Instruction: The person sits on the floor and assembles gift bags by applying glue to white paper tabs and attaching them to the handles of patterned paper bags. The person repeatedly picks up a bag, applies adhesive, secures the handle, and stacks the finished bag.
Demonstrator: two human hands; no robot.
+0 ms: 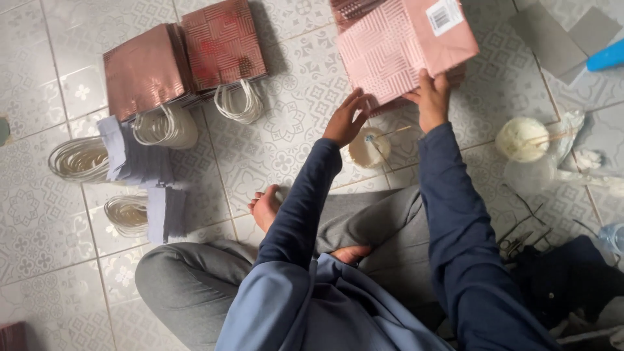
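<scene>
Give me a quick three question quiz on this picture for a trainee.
1. True or false: the right hand grips the pink bag.
2. Which hand is open beside the bag? A left hand B right
3. What do the handles on the two dark red bags look like?

Key: 1 true. 2 A. 3 white cord loops.

Head view — steeply down, perhaps close
</scene>
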